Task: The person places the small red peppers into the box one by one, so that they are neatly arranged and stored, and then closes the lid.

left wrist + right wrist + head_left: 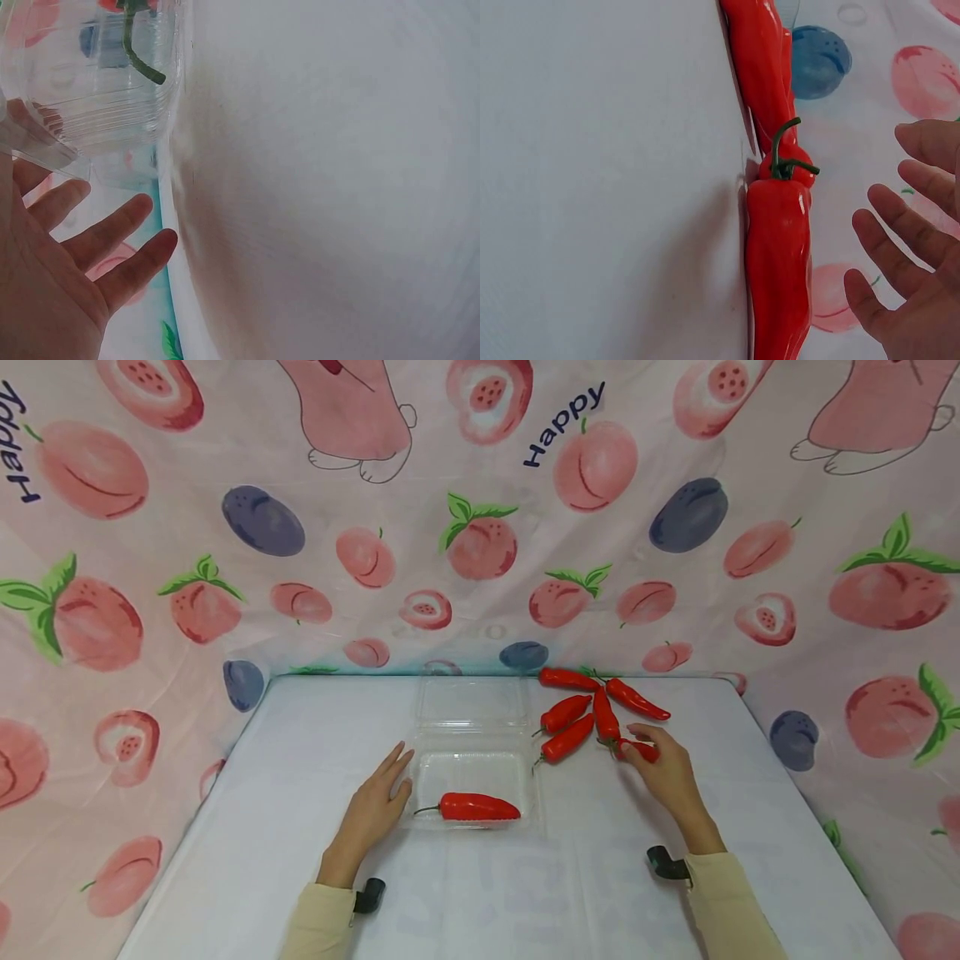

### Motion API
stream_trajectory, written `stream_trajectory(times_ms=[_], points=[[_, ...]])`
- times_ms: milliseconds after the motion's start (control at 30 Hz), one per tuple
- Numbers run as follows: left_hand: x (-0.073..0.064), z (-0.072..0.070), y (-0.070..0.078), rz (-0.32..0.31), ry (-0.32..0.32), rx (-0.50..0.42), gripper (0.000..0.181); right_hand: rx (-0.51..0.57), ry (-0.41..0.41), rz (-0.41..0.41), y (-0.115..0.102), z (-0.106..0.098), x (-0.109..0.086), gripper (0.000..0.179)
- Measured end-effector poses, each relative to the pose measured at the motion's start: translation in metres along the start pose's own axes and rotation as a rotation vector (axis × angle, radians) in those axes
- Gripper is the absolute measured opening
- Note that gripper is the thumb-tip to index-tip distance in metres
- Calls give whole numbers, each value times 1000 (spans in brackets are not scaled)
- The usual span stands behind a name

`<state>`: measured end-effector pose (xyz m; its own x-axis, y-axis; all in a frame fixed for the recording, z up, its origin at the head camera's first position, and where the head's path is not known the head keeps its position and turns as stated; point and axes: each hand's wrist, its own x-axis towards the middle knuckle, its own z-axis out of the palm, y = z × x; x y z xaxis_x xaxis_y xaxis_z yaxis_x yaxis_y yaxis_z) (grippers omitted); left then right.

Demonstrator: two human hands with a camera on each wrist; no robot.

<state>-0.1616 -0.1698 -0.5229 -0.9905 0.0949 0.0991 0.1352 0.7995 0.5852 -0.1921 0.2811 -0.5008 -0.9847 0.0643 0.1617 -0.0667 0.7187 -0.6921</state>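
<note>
A clear plastic clamshell box stands with its lid folded back. One red chili pepper lies along the near side of its base, green stem to the left. My left hand is at the box's left edge, fingers extended; in the left wrist view the fingers are spread, partly behind the clear plastic. Over a red pepper at the near right of the pile hovers my right hand. The right wrist view shows its fingers spread and apart from the pepper.
Several more red peppers lie loosely grouped to the right of the box, some touching. They rest on a white-covered table. Behind and at the sides hangs a fruit-print cloth.
</note>
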Motion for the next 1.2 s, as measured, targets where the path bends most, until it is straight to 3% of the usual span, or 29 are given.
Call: stream_trajectory(times_ms=[667,1200], points=[[1,0,0,5,17,1,49,-11,-24,83,31,-2,6,49],[2,1,-2,13,4,16,50,-29,-122,143,43,-2,10,51]])
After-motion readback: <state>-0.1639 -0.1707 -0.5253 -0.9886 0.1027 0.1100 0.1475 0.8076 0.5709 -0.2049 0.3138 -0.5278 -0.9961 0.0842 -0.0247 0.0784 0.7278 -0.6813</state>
